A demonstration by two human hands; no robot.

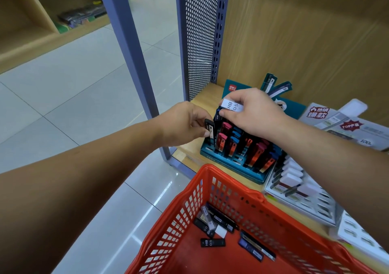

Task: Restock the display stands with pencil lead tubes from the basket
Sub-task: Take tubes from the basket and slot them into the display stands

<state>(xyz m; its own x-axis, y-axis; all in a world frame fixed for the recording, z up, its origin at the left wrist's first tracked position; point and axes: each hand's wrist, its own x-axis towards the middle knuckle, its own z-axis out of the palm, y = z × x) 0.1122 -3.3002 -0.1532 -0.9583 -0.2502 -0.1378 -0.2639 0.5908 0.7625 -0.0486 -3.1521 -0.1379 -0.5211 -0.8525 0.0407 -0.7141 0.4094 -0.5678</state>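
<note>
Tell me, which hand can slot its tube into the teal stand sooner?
Likely left: the left hand pinches a black plastic lead tube upright at the teal display stand's left slots; the right hand holds a white HB tube sideways above.

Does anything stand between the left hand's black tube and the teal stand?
Nothing visible: the left hand holds the black tube at the teal stand, leftmost column; the right hand and white tube sit farther back.
</note>
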